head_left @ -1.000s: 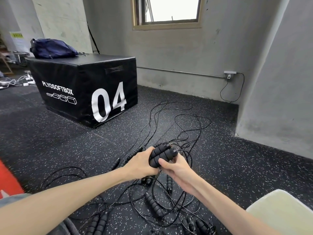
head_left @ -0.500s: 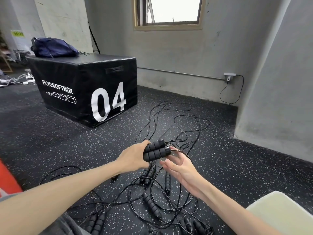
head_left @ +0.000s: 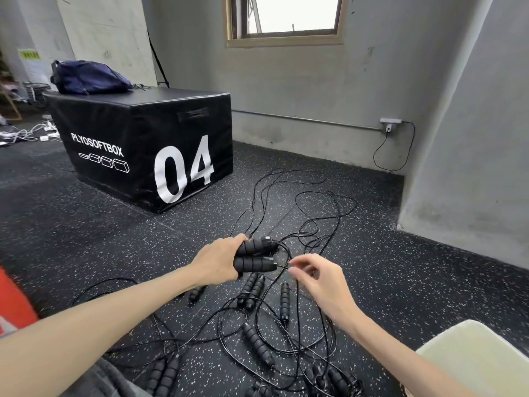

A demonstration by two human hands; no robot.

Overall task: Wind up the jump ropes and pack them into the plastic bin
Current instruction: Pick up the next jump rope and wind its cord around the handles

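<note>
black box (head_left: 137, 133): "plyosoftbox", "04".

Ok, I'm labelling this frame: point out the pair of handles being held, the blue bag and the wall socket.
pair of handles (head_left: 255, 255), head view, foam of the two stacked handles.
blue bag (head_left: 88, 77), head view, middle of its fabric.
wall socket (head_left: 390, 121), head view, its white casing.
</note>
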